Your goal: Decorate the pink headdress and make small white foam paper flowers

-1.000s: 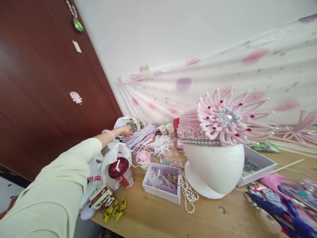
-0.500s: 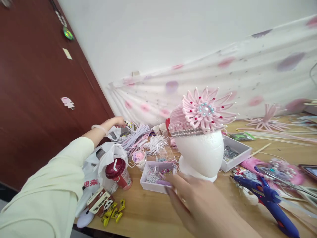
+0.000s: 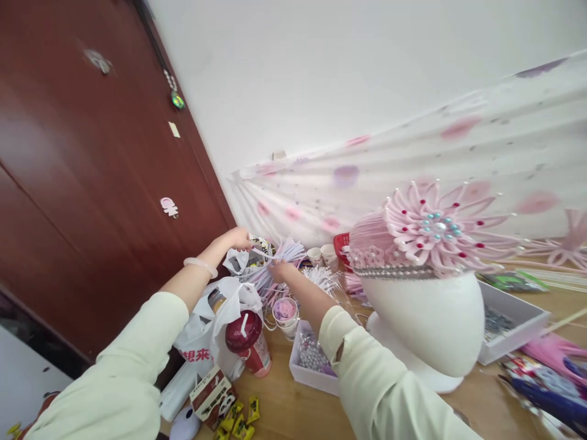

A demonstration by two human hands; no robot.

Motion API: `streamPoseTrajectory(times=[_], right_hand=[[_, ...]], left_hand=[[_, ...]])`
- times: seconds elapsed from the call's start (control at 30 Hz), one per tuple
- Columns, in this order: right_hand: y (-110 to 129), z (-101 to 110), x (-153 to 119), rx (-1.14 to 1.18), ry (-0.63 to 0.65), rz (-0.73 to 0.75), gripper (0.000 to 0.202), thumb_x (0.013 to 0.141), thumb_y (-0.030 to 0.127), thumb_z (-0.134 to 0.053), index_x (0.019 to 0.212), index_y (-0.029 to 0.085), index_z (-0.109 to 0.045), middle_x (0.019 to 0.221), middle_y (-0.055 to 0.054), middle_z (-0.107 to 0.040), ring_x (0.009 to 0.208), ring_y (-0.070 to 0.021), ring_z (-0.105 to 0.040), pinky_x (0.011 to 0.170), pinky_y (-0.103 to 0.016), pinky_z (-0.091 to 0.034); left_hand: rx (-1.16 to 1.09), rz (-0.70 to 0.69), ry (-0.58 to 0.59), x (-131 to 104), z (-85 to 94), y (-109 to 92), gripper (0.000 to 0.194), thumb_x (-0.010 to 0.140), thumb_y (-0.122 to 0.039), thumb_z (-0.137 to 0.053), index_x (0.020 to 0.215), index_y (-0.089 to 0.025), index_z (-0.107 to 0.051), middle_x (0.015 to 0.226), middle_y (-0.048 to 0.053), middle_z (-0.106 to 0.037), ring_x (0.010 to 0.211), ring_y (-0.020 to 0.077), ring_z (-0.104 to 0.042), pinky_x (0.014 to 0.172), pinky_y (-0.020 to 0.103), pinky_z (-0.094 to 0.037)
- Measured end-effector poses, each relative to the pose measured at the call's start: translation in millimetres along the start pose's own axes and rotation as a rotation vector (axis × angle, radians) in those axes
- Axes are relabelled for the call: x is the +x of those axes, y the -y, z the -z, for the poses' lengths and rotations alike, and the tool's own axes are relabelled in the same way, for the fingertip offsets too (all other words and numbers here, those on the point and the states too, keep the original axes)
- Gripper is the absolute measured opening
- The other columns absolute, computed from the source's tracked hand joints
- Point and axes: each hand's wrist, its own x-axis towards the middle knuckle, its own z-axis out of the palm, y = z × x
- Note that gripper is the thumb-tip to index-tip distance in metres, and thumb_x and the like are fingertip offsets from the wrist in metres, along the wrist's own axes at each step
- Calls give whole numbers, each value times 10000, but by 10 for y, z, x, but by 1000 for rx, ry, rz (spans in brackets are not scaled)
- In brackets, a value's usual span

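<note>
Lavender stems [image 3: 262, 278] lie at right fingers [image 3: 276, 269], beside left fingers [image 3: 246, 241]; grip I cannot tell.

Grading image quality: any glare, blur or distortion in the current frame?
Head view: soft sheen on the door, gray charm smeared; wide-angle stretch on the foam head; glue gun blurred at right; left hand and right hand too small for finger detail.

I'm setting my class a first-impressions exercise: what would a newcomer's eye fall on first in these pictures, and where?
Probably the big pink beaded flower atop the white model head, right of centre. Next, perhaps, the dark-red-lidded cup, left of centre beside a white bag. Further back, the left hand and right hand stand out near the pale strips.
</note>
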Motion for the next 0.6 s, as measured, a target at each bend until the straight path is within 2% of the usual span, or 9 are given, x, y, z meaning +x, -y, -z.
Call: streamPoseTrajectory(times=[0.07, 0.13, 0.27, 0.33, 0.4, 0.47, 0.5, 0.53, 0.6], right_hand=[[-138, -88, 104, 13, -13, -74, 328, 941, 290, -600, 1230, 140, -564, 1257, -109, -569, 1086, -232, -594, 905, -456, -521], [-240, -141, 221, 8, 9, -124, 328, 940, 296, -600, 1230, 145, -566, 1259, -108, -569, 1089, -234, -593, 909, -455, -520], [-307, -153, 382, 67, 51, -168, 304, 948, 307, -588, 1206, 147, -578, 1214, -102, -591, 1031, -209, -613, 875, -422, -538], [-278, -111, 388, 113, 47, -169, 308, 945, 311, -594, 1197, 135, -579, 1181, -94, -604, 1002, -209, -622, 846, -410, -547], [-214, -36, 351, 164, 27, -161, 288, 955, 311, -578, 1170, 120, -590, 1144, -79, -613, 967, -194, -631, 827, -376, -549], [-112, 63, 271, 222, -2, -150, 259, 958, 313, -572, 1132, 124, -607, 1113, -69, -622, 932, -177, -637, 805, -347, -554], [-44, 114, 208, 256, -18, -141, 247, 959, 306, -570, 1124, 126, -608, 1101, -70, -625, 915, -170, -639, 791, -341, -556], [35, 160, 120, 294, -30, -129, 236, 963, 288, -562, 1126, 124, -606, 1088, -75, -631, 897, -164, -640, 775, -332, -558], [221, 218, -160, 383, -31, -83, 235, 959, 237, -553, 1156, 118, -599, 1037, -77, -651, 847, -152, -641, 730, -295, -555]], left_hand=[[-47, 16, 8, -52, 49, 103, 210, 862, -315, -644, 765, -129, -651, 744, 2, -668, 687, 130, -625, 677, 283, -525], [-99, 37, 11, -138, 174, 237, 163, 809, -249, -663, 698, -129, -660, 660, -9, -650, 634, 115, -600, 648, 237, -496], [-163, 85, -20, -461, 655, 521, 128, 753, -182, -617, 720, -86, -695, 608, -17, -603, 591, 78, -543, 637, 191, -448], [-175, 93, -94, -719, 917, 615, 221, 773, -222, -584, 811, -42, -706, 613, -31, -568, 657, 69, -555, 696, 190, -425], [-191, 50, -267, -1043, 1081, 642, 377, 841, -276, -482, 922, 31, -685, 627, -46, -520, 774, 74, -573, 780, 238, -385], [-237, 7, -425, -1416, 1069, 597, 483, 881, -335, -392, 981, 61, -651, 642, -55, -503, 813, 76, -562, 799, 279, -361], [-278, 7, -507, -1613, 981, 551, 514, 885, -367, -367, 974, 54, -647, 639, -60, -496, 798, 68, -558, 799, 281, -356], [-333, 14, -601, -1814, 838, 493, 517, 877, -404, -379, 953, 27, -654, 630, -67, -499, 762, 56, -553, 793, 269, -359], [-499, -1, -791, -2214, 400, 349, 450, 857, -447, -432, 872, -59, -658, 571, -81, -499, 636, 34, -514, 733, 223, -372]])
